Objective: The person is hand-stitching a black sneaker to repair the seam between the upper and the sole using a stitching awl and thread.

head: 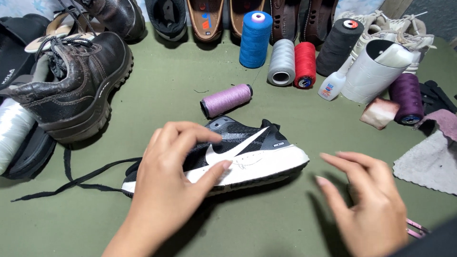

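At the centre of the frame a black sneaker [247,152] with a white sole lies on its side on the green mat [166,90], heel toward the right. The left hand [166,185] comes in from the lower left and grips it: the fingers curl over the dark upper and the thumb presses on the white sole, so the hand is closed on the shoe's front half. One black lace [71,178] trails from the shoe toward the left edge.

The right hand [366,200], at the lower right, holds nothing. Its fingers are spread wide and point toward the shoe's heel, near it but not touching. Something thin and pink [416,229] peeks out beside the wrist; what it is cannot be told.

Six thread spools can be counted. A lilac spool [226,100] lies on its side just above the shoe. Along the top stand a blue spool [255,39], a grey spool [281,62], a red spool [304,64] and a black spool [339,46]. A purple spool [406,97] lies at the right.

One small glue bottle [333,83] leans by a white roll [373,70]. Two cloths lie at the right: a grey cloth [428,164] and a small pink cloth [379,113].

At the upper left sits one worn brown boot [76,85]. More footwear lines the top edge, partly cut off, so its number cannot be told.
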